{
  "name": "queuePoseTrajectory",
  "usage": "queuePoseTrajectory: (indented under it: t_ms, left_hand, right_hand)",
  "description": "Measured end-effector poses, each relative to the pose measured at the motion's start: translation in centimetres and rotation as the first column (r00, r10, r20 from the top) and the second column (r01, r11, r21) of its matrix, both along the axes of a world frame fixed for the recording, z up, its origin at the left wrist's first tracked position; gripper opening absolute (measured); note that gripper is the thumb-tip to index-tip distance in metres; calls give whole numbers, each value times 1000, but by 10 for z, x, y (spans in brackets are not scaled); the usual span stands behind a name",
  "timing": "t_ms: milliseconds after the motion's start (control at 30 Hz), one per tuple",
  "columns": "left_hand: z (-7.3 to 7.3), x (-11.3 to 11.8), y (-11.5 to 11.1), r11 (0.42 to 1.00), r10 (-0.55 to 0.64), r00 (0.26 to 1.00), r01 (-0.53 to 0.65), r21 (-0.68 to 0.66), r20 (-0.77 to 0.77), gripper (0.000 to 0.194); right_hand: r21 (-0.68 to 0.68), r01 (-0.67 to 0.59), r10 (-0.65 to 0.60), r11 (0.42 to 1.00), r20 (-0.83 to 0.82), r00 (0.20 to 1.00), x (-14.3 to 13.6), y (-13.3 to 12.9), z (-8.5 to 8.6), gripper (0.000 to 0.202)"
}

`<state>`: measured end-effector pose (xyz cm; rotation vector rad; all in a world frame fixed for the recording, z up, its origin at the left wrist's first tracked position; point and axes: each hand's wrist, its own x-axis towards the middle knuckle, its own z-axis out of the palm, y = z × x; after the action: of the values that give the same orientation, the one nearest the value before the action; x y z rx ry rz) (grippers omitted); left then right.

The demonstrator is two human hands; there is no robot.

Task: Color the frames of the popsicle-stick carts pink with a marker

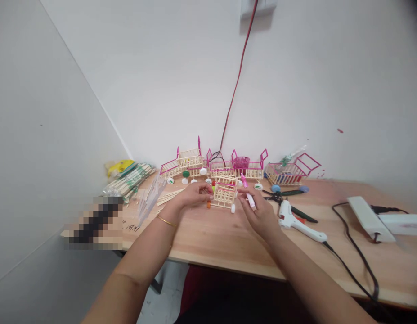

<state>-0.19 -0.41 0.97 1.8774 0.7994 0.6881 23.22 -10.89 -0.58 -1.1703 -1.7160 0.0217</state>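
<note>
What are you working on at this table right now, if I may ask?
A person sits at a wooden table. The left hand steadies a small wooden stick cart, while the right hand holds a pink marker beside it. Several finished pink-trimmed carts line the wall, and a white glue gun lies to the right.

Thin gold bangle [167, 221], bare forearms

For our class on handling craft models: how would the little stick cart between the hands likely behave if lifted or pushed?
The stick cart is an open lattice of thin sticks, so probably very light and fragile if squeezed. The left hand steadies it, which suggests it slides or tips easily on the smooth table.
</note>
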Motion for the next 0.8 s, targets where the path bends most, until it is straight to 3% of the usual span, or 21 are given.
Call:
queuePoseTrajectory:
  t_ms: [233, 367, 433, 567, 800]
  left_hand:
    - [2, -6, -5, 994, 9, 962, -40, -105, -274, 46]
    - [-3, -3, -3, 997, 42, 912, -12, 77, -408, 35]
    - [-6, -1, -1, 986, 79, 913, -13, 164, -400, 29]
    - [-11, 3, 0, 979, 102, 929, -30, 203, -357, 25]
    - [-23, 11, 4, 957, 156, 951, -79, 280, -265, 20]
  right_hand:
    - [-129, 121, -131, 984, -78, 988, 6, 8, -8, 30]
    - [-255, 44, -91, 966, -175, 980, 2, 9, -11, 47]
    - [-296, 2, -70, 955, -219, 973, -1, 9, -14, 54]
    - [-344, -38, -46, 938, -235, 971, -4, 10, -20, 62]
    - [-368, -17, -67, 929, -214, 975, -1, 14, -28, 69]
